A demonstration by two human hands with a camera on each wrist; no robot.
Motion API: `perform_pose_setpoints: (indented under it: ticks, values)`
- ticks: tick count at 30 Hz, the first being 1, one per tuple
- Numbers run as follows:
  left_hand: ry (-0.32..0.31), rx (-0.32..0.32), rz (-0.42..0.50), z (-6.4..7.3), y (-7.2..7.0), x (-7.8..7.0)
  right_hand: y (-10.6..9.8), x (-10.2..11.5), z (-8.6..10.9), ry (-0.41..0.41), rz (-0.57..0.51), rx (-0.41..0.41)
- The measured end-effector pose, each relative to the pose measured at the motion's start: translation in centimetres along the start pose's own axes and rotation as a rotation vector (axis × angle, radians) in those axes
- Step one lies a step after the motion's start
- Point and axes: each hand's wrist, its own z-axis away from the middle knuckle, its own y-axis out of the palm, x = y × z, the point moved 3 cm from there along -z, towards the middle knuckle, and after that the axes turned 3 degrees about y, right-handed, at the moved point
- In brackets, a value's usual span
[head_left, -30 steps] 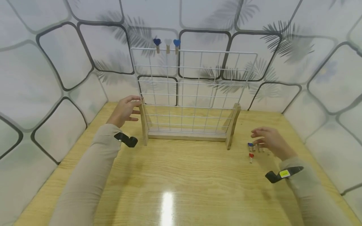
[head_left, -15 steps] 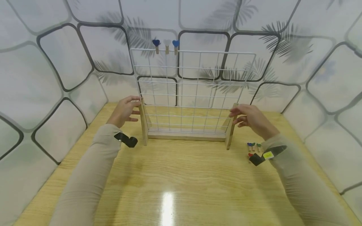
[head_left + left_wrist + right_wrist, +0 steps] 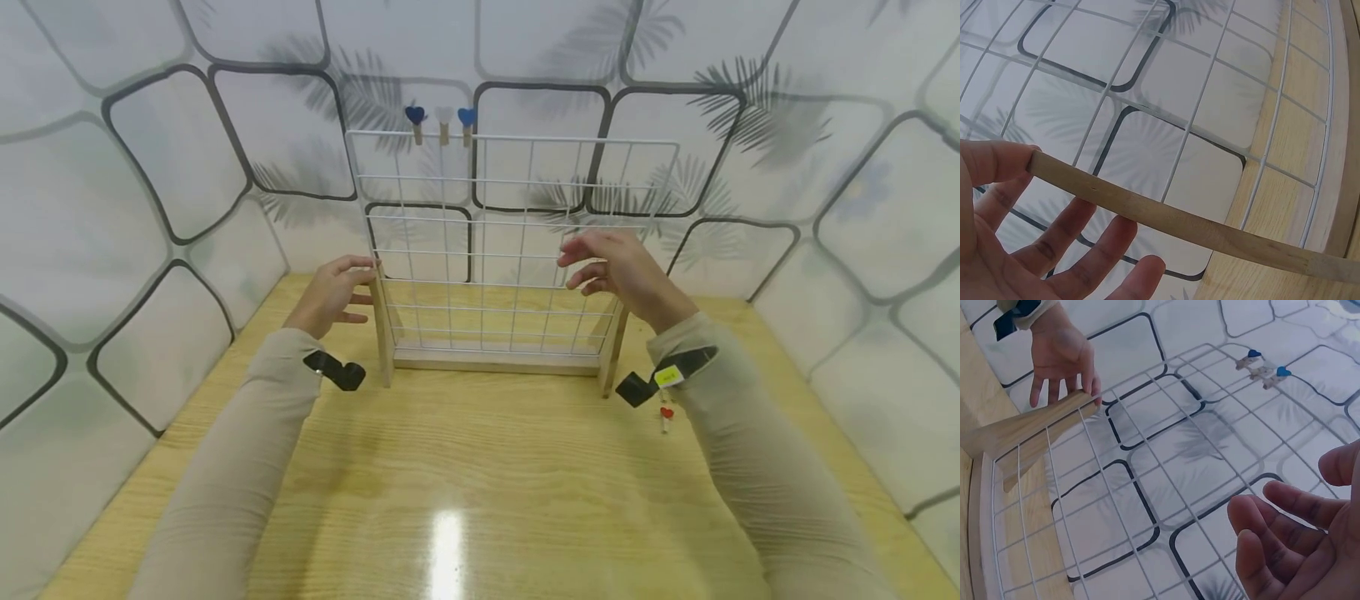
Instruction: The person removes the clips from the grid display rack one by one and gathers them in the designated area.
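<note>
A white wire grid rack stands upright in a wooden base with a wooden post at each side. My left hand pinches the top of the left wooden post between thumb and forefinger, its other fingers spread alongside. Raised in front of the grid's right half is my right hand, its fingers loosely bent; the right wrist view shows a gap between thumb and fingertips. A dark blue heart clothespin, a white one and a bright blue one clip the grid's top wire.
A red heart clothespin lies on the wooden table right of the rack, with other clothespins mostly hidden behind my right wrist. A patterned wall rises behind and at both sides.
My right hand has come from the loose clothespins on the table, past the right post, up and left to the front of the grid. The left hand stays at its post.
</note>
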Motion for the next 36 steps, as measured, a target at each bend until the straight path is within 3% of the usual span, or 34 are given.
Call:
perform_pose_setpoints:
  ticks: [23, 36]
  values:
    - [0.003, -0.003, -0.001, -0.1, 0.1, -0.3, 4.0, 7.0, -3.9, -0.167, -0.104, -0.042]
    - [-0.005, -0.002, 0.009, 0.0, 0.1, -0.2, 5.4, 9.8, -5.9, -0.157, -0.265, -0.084]
